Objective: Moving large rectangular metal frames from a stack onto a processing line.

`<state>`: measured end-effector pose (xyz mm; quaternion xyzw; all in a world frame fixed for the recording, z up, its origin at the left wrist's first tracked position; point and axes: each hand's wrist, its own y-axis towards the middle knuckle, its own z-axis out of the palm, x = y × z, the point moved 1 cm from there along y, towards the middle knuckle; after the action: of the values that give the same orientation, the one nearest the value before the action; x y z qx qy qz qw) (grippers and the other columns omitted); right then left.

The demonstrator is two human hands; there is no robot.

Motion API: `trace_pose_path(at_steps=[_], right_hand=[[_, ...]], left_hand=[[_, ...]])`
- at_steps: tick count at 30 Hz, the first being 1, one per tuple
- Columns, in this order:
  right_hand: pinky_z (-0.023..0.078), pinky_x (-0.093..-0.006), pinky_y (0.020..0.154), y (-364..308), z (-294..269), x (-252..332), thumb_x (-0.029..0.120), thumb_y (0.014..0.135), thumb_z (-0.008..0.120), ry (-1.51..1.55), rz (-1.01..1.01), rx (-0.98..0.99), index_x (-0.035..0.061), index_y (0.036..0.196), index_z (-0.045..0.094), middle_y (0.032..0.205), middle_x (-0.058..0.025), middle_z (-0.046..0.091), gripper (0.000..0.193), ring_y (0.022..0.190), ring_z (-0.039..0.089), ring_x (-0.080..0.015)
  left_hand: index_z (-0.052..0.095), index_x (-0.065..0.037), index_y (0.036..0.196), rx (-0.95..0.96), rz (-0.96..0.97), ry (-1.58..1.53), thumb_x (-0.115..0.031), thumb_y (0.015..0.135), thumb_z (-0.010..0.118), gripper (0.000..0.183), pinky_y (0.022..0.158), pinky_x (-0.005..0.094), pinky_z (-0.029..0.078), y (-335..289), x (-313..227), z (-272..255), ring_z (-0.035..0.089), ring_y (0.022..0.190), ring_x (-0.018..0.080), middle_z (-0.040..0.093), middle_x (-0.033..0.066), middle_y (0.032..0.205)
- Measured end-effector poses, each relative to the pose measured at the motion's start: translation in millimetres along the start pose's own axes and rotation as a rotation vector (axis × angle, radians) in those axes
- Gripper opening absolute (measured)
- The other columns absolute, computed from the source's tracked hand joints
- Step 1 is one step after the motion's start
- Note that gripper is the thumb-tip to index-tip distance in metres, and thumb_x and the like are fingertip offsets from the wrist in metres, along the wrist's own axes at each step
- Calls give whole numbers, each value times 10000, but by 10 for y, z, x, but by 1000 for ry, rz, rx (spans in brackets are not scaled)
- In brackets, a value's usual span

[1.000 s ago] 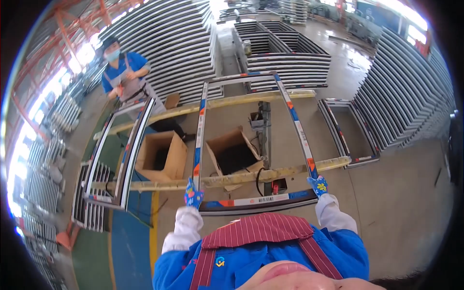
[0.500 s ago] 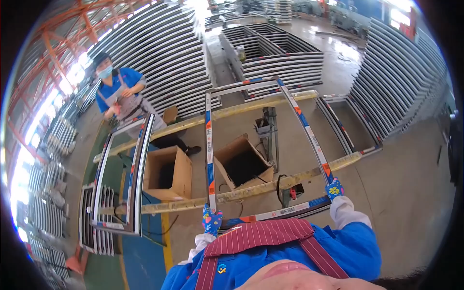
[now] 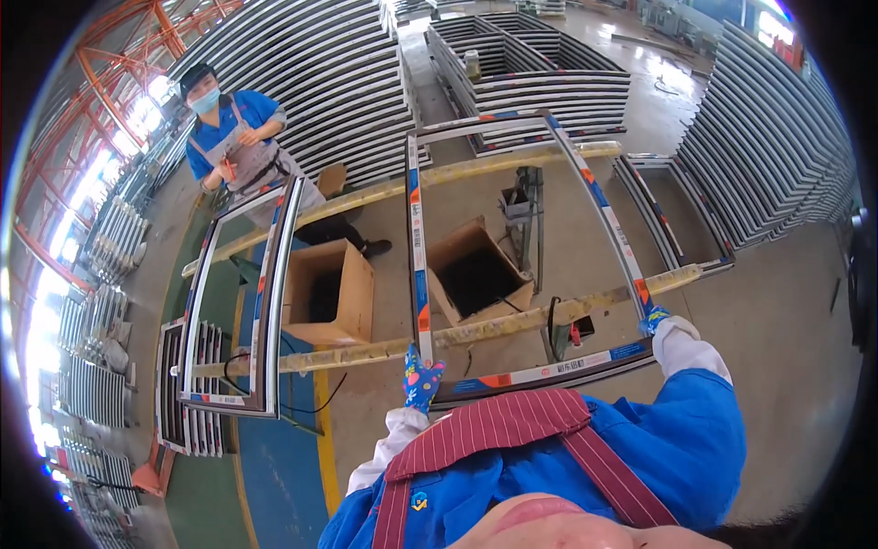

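Note:
A large rectangular metal window frame [image 3: 418, 242], dark with white, blue and orange protective film, lies across two padded yellowish rails. My left hand [image 3: 422, 380], in a blue flower-patterned glove, is closed round its near left corner. At the near right corner my right hand [image 3: 655, 320], gloved alike, grips the same frame; its fingers are partly hidden by the bar. The frame's near bar [image 3: 558, 369] runs just in front of my striped apron.
Under the frame are the near rail [image 3: 512, 328], the far rail [image 3: 476, 170] and an open cardboard box [image 3: 439, 306]. Another box [image 3: 357, 306] and smaller frames [image 3: 273, 311] stand left. A co-worker [image 3: 233, 137] stands far left. Tall frame stacks [image 3: 768, 137] rise behind and right.
The whole view has shifted, so the scene sits higher and slightly farther right. Both hands keep their grip at the frame's near corners; the frame stays in about the same place on the rails.

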<state>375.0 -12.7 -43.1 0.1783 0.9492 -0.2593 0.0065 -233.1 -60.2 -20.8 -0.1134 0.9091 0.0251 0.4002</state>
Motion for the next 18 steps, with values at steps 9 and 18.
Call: trace_pose_path(at_steps=[9, 18], right_hand=[[461, -480, 741, -283, 22, 207, 294, 738, 539, 374, 181, -454, 25, 971, 520, 921, -218, 596, 356, 869, 581, -373], [455, -482, 716, -272, 43, 234, 418, 769, 532, 379, 92, -456, 30, 937, 539, 900, -214, 604, 423, 844, 573, -396]], left_hand=[[273, 7, 1343, 4, -26, -36, -373, 717, 678, 837, 1003, 366, 325, -52, -84, -41, 373, 1222, 352, 372, 228, 1325], [280, 14, 1338, -24, -90, -17, -350, 697, 698, 848, 967, 362, 366, -68, -24, -93, 432, 1174, 350, 402, 236, 1294]])
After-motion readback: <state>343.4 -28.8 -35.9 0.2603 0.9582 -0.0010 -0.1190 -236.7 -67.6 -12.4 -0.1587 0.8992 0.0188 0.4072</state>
